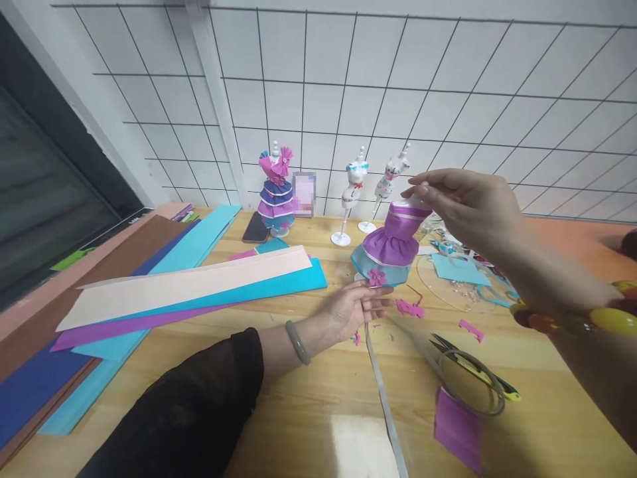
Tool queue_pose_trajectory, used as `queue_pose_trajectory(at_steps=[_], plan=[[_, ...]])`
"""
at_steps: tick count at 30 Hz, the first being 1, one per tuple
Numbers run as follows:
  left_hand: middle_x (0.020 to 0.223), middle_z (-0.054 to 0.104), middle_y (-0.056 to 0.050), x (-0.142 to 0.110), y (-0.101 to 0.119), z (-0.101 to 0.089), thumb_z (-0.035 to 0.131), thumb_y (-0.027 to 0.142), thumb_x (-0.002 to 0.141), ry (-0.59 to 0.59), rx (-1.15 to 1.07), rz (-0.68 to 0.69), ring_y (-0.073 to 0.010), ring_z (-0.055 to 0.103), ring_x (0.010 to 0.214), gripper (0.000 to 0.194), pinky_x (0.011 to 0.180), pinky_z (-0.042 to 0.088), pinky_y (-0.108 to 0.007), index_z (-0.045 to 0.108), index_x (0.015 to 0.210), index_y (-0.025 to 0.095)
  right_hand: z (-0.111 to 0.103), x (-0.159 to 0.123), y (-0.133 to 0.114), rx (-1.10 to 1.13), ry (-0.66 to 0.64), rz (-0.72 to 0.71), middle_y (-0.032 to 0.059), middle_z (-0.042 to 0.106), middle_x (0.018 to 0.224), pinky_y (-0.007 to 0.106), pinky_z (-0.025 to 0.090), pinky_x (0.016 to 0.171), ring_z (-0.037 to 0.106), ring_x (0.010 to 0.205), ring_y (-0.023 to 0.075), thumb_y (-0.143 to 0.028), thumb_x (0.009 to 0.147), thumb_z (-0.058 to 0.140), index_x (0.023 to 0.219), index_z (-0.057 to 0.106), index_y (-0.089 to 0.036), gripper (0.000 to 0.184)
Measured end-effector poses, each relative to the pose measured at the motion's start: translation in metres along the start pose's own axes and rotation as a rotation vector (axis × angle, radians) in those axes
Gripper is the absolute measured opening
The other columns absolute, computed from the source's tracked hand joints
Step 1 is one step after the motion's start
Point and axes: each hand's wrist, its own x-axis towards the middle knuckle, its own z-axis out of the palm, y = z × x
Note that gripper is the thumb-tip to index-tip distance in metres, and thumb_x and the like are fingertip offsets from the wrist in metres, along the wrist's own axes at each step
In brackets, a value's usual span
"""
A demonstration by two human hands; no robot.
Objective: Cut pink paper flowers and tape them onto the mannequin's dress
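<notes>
Leaning above desk (298,411), dressed mannequin (404,224) slants: neck end up toward right, skirt (393,249) down toward left. Right hand (458,199) pinches neck end. Left hand (351,309), fingers loosely parted, at hem beside pink flower (377,276); grip there unclear.

One head-worn camera looks forward and down from close above the surface (298,411). Its wide view reaches the tiled wall (313,60) behind.
</notes>
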Motion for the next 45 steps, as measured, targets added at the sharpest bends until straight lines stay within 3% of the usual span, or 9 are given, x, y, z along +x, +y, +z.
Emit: queue_pose_trajectory(at_steps=[18,24,33,38,45], plan=[[0.092,0.063,-0.006,-0.005,0.008,0.016,0.069,0.015,0.068,0.072,0.006,0.101,-0.0158,0.063,0.081,0.024,0.072,0.043,-0.028,0.055,0.087,0.015,0.003,0.005,-0.014,-0.121,0.195,0.048,0.0046,0.072,0.075,0.031,0.053,0.058,0.065,0.066,0.0169,-0.028,0.078,0.063,0.087,0.074,-0.019,0.017],[0.085,0.063,-0.006,-0.007,0.009,0.018,0.073,0.018,0.065,0.088,0.02,0.113,-0.016,0.063,0.08,0.025,0.071,0.044,-0.027,0.054,0.08,0.014,0.004,0.003,-0.012,-0.112,0.176,0.035,0.0049,0.072,0.081,0.032,0.051,0.062,0.065,0.074,0.0177,-0.03,0.079,0.062,0.087,0.073,-0.019,0.017],[0.08,0.063,-0.003,0.001,0.003,0.003,0.077,0.025,0.062,0.078,0.066,0.12,-0.0103,0.059,0.071,0.03,0.067,0.043,-0.024,0.058,0.081,0.013,0.008,0.002,-0.022,-0.158,0.17,0.032,0.0055,0.072,0.079,0.031,0.049,0.059,0.064,0.072,0.0171,-0.032,0.079,0.062,0.088,0.073,-0.018,0.019],[0.081,0.062,-0.004,0.003,0.001,0.0,0.079,0.024,0.059,0.102,0.066,0.128,-0.0108,0.059,0.072,0.031,0.068,0.043,-0.024,0.059,0.08,0.013,0.007,0.003,-0.02,-0.186,0.177,0.061,0.0061,0.071,0.078,0.03,0.047,0.053,0.062,0.065,0.0161,-0.031,0.078,0.062,0.087,0.073,-0.018,0.02],[0.082,0.062,-0.005,0.001,0.001,0.001,0.075,0.018,0.064,0.146,0.093,0.089,-0.0095,0.057,0.072,0.024,0.07,0.043,-0.025,0.062,0.083,0.012,0.006,0.006,-0.008,-0.187,0.169,0.018,0.0054,0.072,0.078,0.033,0.051,0.058,0.065,0.07,0.019,-0.029,0.077,0.062,0.086,0.073,-0.02,0.017]])
